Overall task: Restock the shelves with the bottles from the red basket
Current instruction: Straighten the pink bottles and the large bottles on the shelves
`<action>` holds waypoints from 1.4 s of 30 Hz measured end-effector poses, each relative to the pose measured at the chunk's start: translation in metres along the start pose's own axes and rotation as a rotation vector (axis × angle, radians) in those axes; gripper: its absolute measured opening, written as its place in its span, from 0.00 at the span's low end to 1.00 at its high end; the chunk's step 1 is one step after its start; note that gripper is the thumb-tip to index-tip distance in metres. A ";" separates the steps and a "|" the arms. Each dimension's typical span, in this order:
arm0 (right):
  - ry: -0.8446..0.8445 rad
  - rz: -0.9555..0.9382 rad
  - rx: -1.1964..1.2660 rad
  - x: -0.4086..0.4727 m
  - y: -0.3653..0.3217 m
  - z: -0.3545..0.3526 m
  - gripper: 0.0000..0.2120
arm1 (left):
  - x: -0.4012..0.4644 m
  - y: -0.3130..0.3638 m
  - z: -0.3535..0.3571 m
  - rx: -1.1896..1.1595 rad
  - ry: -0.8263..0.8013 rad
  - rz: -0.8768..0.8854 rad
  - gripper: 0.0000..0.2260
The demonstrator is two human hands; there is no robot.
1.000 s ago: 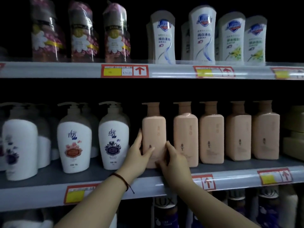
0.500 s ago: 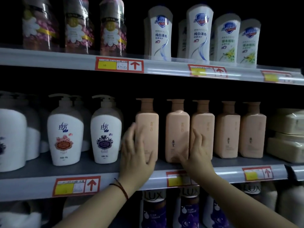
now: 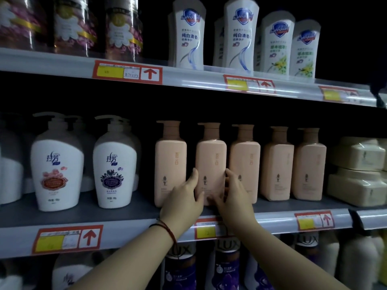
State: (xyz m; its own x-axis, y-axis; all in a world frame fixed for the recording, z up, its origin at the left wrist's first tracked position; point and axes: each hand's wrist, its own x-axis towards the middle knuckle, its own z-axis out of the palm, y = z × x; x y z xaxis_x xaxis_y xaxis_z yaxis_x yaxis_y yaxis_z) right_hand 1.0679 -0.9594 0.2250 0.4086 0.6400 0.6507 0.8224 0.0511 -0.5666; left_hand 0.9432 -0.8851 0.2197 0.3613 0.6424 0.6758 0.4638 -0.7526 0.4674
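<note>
**Both hands on the second peach bottle, middle shelf**

The person stands before the middle shelf (image 3: 125, 208), where five peach bottles stand upright in one row; both hands are at the second peach bottle (image 3: 210, 162) from the left. The left hand (image 3: 184, 200) holds its lower left edge, fingers going up along the side and thumb on the front; the right hand (image 3: 234, 195) holds the lower right edge, fingers curled into the gap beside the third peach bottle (image 3: 245, 160). The bottle stands on the shelf, a little forward of its neighbours; the first peach bottle (image 3: 170, 164) is just beside it on the left. A red cord bracelet (image 3: 167, 229) is on the left wrist. Left of the row stand white pump bottles (image 3: 115, 164); on the upper shelf (image 3: 188, 78) stand white Safeguard bottles (image 3: 189, 36); below, dark Lux bottles (image 3: 227, 262) show. The red basket is not in view.
</note>
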 end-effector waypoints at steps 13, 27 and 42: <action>-0.016 0.021 -0.064 -0.001 0.002 0.000 0.36 | -0.004 0.003 -0.003 0.075 -0.037 0.023 0.30; 0.123 0.119 -0.039 0.013 0.042 -0.049 0.45 | -0.007 0.053 0.024 0.085 0.037 0.484 0.22; 0.166 0.116 -0.128 0.010 0.073 -0.039 0.29 | 0.005 0.068 0.065 -0.006 -0.061 0.068 0.29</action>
State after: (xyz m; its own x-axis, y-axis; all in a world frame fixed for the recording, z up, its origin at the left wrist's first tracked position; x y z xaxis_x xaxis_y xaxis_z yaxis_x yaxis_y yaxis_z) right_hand 1.1471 -0.9791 0.2094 0.5542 0.5007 0.6649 0.8052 -0.1204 -0.5806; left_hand 1.0288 -0.9236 0.2173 0.4409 0.5972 0.6700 0.4319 -0.7956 0.4249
